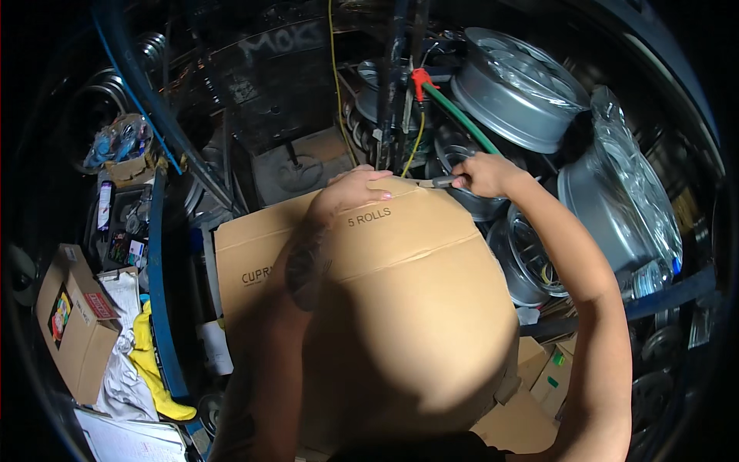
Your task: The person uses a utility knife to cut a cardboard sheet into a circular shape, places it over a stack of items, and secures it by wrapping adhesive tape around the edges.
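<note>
A large brown cardboard sheet (427,300), creased across and printed with lettering, stands bowed in front of me. My left hand (361,187) grips its top edge, thumb on the near face and fingers along the rim. In my right hand (485,176) is a knife with a grey handle (444,181). Its blade meets the sheet's top edge, to the right of my left hand. Part of the blade is hard to make out against the cardboard.
Silver alloy wheels (519,92), some wrapped in clear plastic (641,190), crowd the right side. A green pole with a red fitting (422,81) leans behind my right hand. On the left are a cardboard box (78,329), a yellow cloth (153,364), papers (133,436) and a blue metal rail (159,277).
</note>
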Demonstrator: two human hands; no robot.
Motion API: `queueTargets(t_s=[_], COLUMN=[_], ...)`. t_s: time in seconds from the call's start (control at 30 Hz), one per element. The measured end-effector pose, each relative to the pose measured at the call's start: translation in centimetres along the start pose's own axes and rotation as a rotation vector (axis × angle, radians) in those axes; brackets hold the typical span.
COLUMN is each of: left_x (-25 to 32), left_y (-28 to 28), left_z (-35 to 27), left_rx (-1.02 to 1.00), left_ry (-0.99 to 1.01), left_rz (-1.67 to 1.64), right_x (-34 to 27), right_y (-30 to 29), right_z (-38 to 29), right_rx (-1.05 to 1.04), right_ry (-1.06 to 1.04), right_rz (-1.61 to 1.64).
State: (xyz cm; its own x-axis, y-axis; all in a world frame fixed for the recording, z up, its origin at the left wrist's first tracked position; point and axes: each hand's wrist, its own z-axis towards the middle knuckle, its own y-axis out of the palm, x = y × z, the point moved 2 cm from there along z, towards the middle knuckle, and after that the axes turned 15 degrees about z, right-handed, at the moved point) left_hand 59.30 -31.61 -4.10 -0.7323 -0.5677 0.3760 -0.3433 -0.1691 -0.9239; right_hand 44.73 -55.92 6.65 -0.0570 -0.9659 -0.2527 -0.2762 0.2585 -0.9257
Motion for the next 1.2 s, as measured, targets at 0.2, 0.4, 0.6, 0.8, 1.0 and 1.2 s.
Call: queueTargets(t_s=[0.2,0.4,0.6,0.8,1.0,1.2], left_x=[0.6,7.6,3.1,4.2,4.3,3.1], left_y=[-1.9,-2.2,0.5,1.0,1.3,1.2], left_z=[-0.2,1.6,1.7,0.3,0.2,0.4], left_rx=[-0.194,-0.250,-0.048,0.269,0.380,0.445], left_ry=[-0.075,-0.458,-0.344,-0.262,-0.232,-0.235], left_rz=[-0.027,0.306,0.112,0.022,-0.039,-0.021], right_x=[3.2,4.1,-0.7,-2.4,-2.4,-7.1], right_y=[1.0,1.5,11.1,10.3,6.2,8.0], right_z=[-8.1,-13.7,-7.3,-4.0,-0.5,-4.2], right_rx=[-0.040,0.213,0.308,0.420,0.343,0.209], right_ry=[0.151,0.208,0.166,0.341,0.421,0.395], right_rz=[0.142,0.578,1.732,1.571,1.164,0.871])
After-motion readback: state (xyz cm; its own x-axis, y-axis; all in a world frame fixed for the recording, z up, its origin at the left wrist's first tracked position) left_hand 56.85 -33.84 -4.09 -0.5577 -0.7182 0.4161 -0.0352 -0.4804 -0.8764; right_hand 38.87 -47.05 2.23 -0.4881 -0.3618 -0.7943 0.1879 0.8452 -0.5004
